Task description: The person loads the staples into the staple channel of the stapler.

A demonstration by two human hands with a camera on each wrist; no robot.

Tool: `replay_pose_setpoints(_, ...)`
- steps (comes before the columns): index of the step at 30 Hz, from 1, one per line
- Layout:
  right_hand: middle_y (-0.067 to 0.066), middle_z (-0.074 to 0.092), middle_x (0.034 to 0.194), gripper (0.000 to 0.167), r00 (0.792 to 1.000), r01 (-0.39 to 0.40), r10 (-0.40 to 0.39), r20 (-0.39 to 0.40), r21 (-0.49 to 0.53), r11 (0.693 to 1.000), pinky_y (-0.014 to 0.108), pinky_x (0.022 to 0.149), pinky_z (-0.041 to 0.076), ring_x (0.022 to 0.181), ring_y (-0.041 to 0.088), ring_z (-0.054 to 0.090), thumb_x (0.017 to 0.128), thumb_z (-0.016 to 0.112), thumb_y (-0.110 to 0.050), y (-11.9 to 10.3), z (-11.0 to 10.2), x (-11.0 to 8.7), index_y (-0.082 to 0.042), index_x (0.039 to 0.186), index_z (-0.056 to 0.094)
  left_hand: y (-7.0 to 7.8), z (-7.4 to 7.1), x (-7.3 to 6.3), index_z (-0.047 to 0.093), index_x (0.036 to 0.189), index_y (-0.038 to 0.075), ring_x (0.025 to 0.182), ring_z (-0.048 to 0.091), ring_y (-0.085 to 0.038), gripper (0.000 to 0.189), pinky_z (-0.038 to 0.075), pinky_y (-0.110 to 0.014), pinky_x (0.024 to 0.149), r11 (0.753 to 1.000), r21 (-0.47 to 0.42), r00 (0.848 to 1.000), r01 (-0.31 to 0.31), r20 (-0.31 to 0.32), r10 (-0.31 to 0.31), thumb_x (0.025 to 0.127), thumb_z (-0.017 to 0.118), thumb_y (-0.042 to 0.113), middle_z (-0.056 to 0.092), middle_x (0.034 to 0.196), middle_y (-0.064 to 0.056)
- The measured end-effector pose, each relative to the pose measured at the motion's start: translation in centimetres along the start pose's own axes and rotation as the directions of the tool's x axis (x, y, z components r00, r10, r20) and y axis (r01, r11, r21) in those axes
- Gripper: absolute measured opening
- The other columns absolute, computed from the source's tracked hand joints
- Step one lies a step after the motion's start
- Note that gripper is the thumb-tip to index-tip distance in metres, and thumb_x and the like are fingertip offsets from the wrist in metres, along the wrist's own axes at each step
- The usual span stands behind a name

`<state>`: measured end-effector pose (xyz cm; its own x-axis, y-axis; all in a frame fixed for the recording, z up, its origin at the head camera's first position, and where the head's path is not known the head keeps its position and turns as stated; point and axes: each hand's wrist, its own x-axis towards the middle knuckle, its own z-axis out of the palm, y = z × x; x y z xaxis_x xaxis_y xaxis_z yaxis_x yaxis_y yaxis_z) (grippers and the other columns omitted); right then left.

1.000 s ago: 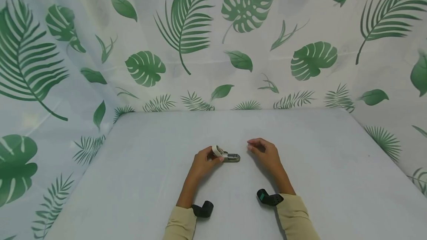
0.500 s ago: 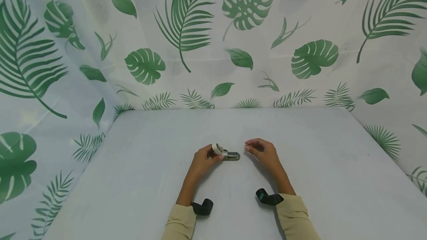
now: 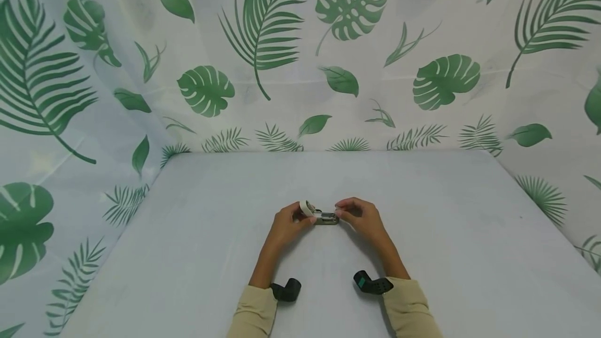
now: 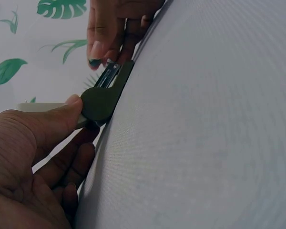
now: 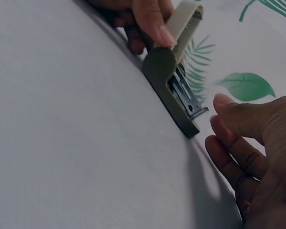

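A small stapler (image 3: 325, 218), dark green below with a cream cover (image 5: 183, 24), stands on the table with the cover swung up and its metal magazine (image 5: 186, 98) exposed. My left hand (image 3: 287, 226) grips the hinge end, thumb on the round green side (image 4: 97, 104) and fingers behind. At the other end, my right hand (image 3: 363, 218) has thumb and forefinger drawn together right by the magazine's tip. A tiny pale piece (image 3: 337, 208) shows at those fingertips; I cannot tell what it is. The right hand's other fingers (image 5: 229, 157) curl loosely below.
A white cloth covers the table (image 3: 225, 197). Leaf-printed curtain (image 3: 291, 82) hangs along the back and sides. A black wrist camera (image 3: 287, 290) is strapped to the left wrist and another wrist camera (image 3: 372, 282) to the right.
My right hand has moved left, from a gap beyond the stapler's front end to right at the magazine's tip. My left hand keeps its grip, and the cover stays raised.
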<state>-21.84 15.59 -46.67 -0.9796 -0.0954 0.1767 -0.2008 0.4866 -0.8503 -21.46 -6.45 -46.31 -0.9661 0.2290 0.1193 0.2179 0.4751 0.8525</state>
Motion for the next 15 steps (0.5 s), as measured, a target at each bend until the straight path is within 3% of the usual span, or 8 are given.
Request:
replay_pose_setpoints(4, 0.008, 0.073, 0.101, 0.02, 0.999, 0.024, -0.024, 0.025, -0.003, 1.0, 0.035, 0.084, 0.049, 0.093, 0.02, 0.066, 0.086, 0.075, -0.017, -0.3, 0.5, 0.0, -0.009, 0.104, 0.072, -0.1, 0.0, 0.0, 0.067, 0.111, 0.008, 0.087, 0.061, -0.016, 0.029, 0.048, -0.034, 0.08, 1.0, 0.008, 1.0, 0.003, 0.006, -0.003, 0.089, 0.073, 0.024, 0.071, 0.097, -0.009)
replay_pose_setpoints(8, 0.005, 0.073, 0.102, 0.02, 0.999, 0.023, -0.021, 0.045, -0.045, 0.999, 0.042, 0.089, 0.047, 0.096, 0.021, 0.066, 0.085, 0.076, -0.02, -0.4, 1.0, -0.1, -0.013, 0.103, 0.072, -0.1, 0.0, 0.0, 0.067, 0.111, 0.007, 0.087, 0.062, -0.017, 0.028, 0.048, -0.035, 0.081, 1.0, 0.007, 1.0, -0.004, 0.008, 0.004, 0.089, 0.072, 0.024, 0.071, 0.097, -0.009)
replay_pose_setpoints(15, 0.003, 0.074, 0.099, 0.019, 0.997, 0.075, -0.076, -0.001, -0.146, 0.986, 0.049, 0.093, 0.046, 0.097, 0.024, 0.067, 0.08, 0.08, -0.019, -0.6, 1.7, -0.1, -0.015, 0.098, 0.073, -0.1, 0.0, 0.0, 0.068, 0.111, 0.007, 0.087, 0.063, -0.017, 0.029, 0.049, -0.035, 0.081, 1.0, 0.004, 1.0, -0.014, 0.001, 0.014, 0.089, 0.072, 0.023, 0.072, 0.097, -0.009)
